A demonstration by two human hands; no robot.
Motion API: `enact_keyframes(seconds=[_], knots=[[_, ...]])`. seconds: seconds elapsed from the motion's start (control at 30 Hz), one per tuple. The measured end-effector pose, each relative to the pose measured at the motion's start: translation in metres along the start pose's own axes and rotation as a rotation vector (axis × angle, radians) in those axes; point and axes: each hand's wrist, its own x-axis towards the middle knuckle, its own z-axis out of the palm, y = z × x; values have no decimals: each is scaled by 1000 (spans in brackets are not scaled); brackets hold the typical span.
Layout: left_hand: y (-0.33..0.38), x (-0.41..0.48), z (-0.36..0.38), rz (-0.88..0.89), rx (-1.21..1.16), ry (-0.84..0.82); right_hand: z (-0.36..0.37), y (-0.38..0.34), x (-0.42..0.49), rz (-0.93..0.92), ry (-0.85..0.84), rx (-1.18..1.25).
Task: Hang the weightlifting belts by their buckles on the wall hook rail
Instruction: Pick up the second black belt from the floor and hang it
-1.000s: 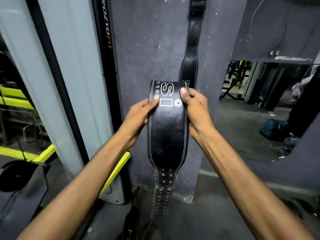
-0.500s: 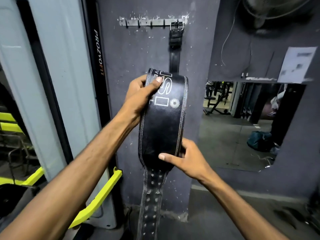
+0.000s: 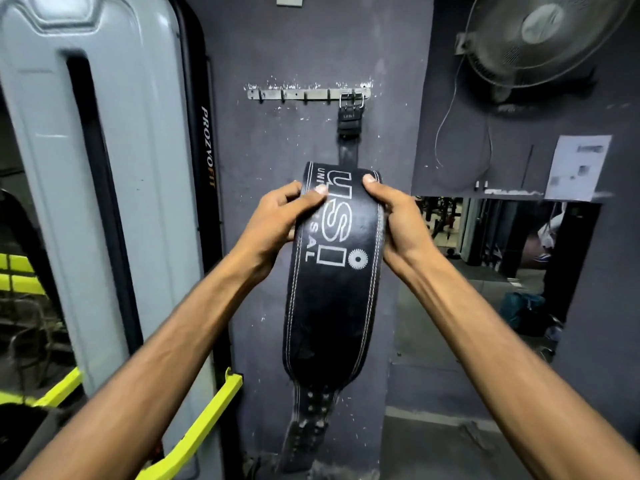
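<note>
Two bare hands hold up a wide black belt (image 3: pixel 332 292) in front of a dark grey wall (image 3: pixel 277 161). The left hand (image 3: pixel 277 220) grips the belt's left edge near the top, thumb lying on the front by the white letters. The right hand (image 3: pixel 394 216) grips the right edge at the same height, thumb on the front too — so each grip is closed on the belt. The belt bends over at the top, and its thin end with the holes hangs down toward the floor. Its buckle is hidden. Above the hands a metal hook rail (image 3: pixel 298 94) is fixed to the wall. A second belt (image 3: pixel 349 133) already hangs from the hook at the rail's right end by its silver buckle (image 3: pixel 351 100) — its strap drops straight down behind the belt in the hands. The other hooks are bare. A fan (image 3: pixel 543 39) sits high on the right, with a paper sheet (image 3: pixel 578 168) below it. A grey machine frame (image 3: pixel 114 168) with yellow bars stands on the left.
</note>
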Motion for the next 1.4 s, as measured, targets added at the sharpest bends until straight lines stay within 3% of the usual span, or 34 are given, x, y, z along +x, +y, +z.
enact_keyframes(seconds=[0.1,0.2,0.47,0.63,0.8,1.03,1.23,1.4], knots=[[15,12,-7,-187,56,17,-4,5,-2,-58,-18,-50],[20,24,-6,-235,118,-23,-10,5,-7,-126,-48,-129],[24,28,6,92,-54,-18,-24,-7,-15,-260,-108,-316],[23,11,14,240,28,-78,-12,-38,7,-109,-61,-230],[13,0,10,178,166,-106,-10,-45,19,-183,22,-129],[38,22,17,101,186,-22,-6,-23,4,-224,-1,-108],[-32,-37,37,100,180,-25,-6,-44,5,-354,10,-105],[-86,-71,36,35,242,-177,-9,-48,7,-430,8,-143]])
